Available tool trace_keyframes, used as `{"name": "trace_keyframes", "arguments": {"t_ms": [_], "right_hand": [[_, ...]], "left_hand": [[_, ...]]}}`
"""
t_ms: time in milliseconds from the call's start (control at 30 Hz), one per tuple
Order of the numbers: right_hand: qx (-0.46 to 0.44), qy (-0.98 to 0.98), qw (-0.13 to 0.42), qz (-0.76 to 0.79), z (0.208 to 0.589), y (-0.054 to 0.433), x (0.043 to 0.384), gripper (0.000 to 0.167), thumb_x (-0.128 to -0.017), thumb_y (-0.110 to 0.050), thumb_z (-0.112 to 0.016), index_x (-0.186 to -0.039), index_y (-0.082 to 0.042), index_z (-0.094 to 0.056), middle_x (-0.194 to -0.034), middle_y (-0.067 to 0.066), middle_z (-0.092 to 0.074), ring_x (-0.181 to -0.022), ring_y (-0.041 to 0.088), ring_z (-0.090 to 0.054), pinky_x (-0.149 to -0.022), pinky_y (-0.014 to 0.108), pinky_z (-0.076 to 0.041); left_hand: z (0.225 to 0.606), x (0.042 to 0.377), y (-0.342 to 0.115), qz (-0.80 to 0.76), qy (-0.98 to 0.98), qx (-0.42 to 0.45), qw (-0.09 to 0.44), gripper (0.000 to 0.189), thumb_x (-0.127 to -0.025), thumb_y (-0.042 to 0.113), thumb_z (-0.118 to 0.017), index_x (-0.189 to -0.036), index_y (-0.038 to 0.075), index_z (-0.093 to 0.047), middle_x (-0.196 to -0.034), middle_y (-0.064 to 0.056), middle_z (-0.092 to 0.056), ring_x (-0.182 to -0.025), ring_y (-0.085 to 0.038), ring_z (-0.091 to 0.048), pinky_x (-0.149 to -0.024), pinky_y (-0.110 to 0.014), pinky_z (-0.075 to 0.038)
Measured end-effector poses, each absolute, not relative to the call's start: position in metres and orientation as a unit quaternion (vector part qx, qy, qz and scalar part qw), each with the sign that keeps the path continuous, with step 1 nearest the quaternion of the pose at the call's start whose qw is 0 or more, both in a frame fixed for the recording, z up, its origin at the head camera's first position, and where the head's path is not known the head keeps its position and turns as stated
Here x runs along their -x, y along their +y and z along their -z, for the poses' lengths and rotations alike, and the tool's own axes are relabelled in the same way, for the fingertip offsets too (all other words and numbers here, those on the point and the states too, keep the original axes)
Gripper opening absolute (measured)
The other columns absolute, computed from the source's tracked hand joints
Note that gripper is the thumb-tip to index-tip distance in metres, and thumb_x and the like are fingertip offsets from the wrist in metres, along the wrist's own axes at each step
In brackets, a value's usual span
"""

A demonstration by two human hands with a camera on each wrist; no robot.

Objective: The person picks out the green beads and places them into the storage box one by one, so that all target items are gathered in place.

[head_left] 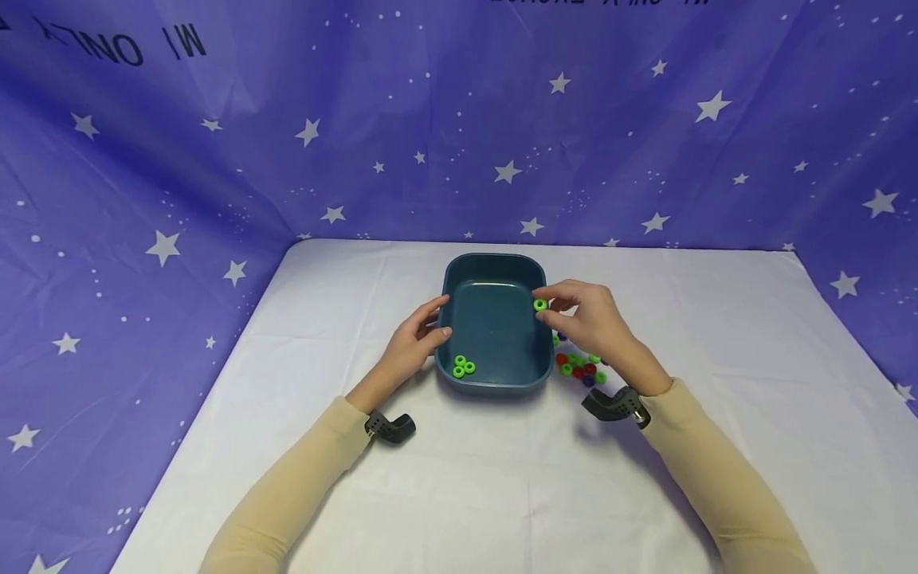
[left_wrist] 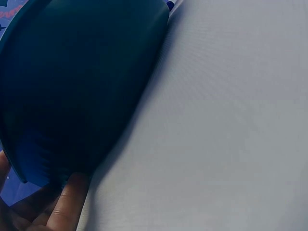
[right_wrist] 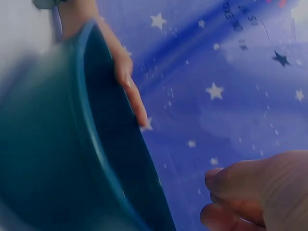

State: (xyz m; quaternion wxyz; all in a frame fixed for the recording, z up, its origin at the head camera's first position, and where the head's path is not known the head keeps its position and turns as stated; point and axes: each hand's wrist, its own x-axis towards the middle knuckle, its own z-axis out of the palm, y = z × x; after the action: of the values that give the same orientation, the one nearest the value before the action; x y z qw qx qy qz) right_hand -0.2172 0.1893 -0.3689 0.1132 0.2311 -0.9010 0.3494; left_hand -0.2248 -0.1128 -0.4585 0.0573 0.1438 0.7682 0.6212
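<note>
A dark teal plastic tub [head_left: 495, 391] stands on the white table, with several small green rings [head_left: 460, 367] inside at its near left corner. My left hand [head_left: 416, 339] grips the tub's left side, thumb at the rim. In the left wrist view, the fingers [left_wrist: 70, 204] touch the outer wall. Above the right rim, my right hand [head_left: 588, 317] pinches one green ring [head_left: 540, 304] between thumb and forefinger. The right wrist view shows this hand [right_wrist: 245, 192] beside the tub's rim [right_wrist: 89, 115], and the ring cannot be made out there.
A loose pile of red, green and dark blue rings [head_left: 581, 369] lies right of the tub, partly under my right wrist. White cloth covers the table [head_left: 459, 494]. A purple star-printed curtain [head_left: 445, 119] hangs behind and to the sides. Each wrist wears a dark strap mount [head_left: 390, 428].
</note>
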Motion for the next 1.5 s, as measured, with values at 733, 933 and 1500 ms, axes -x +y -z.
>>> {"name": "trace_keyframes", "arguments": {"t_ms": [733,933,1500], "right_hand": [[-0.326,-0.898,0.0,-0.296,0.387,0.119,0.22,0.023,-0.085,-0.001,-0.076,-0.109,-0.003,-0.076,-0.1,0.007,-0.077,-0.081,0.015,-0.067,-0.073,0.032,-0.061],[-0.323,-0.903,-0.04,-0.279,0.392,0.107,0.221,0.021,-0.086,-0.001,-0.074,-0.107,-0.004,-0.076,-0.097,0.005,-0.077,-0.083,0.015,-0.071,-0.073,0.03,-0.061],[-0.324,-0.908,-0.054,-0.262,0.408,0.099,0.225,0.017,-0.086,-0.004,-0.075,-0.103,-0.007,-0.072,-0.099,0.007,-0.077,-0.093,0.02,-0.073,-0.081,0.037,-0.062]], "left_hand": [[0.461,0.224,-0.114,-0.63,0.76,-0.143,0.071,0.059,-0.103,0.016,-0.059,-0.158,0.018,-0.039,-0.154,-0.023,-0.046,-0.134,-0.04,-0.056,-0.097,-0.045,-0.06],[0.461,0.223,-0.114,-0.633,0.756,-0.147,0.072,0.059,-0.103,0.015,-0.058,-0.158,0.015,-0.038,-0.155,-0.025,-0.045,-0.135,-0.042,-0.056,-0.098,-0.047,-0.059],[0.459,0.226,-0.114,-0.634,0.754,-0.157,0.067,0.06,-0.103,0.014,-0.057,-0.159,0.012,-0.036,-0.154,-0.025,-0.046,-0.135,-0.042,-0.055,-0.099,-0.049,-0.058]]}}
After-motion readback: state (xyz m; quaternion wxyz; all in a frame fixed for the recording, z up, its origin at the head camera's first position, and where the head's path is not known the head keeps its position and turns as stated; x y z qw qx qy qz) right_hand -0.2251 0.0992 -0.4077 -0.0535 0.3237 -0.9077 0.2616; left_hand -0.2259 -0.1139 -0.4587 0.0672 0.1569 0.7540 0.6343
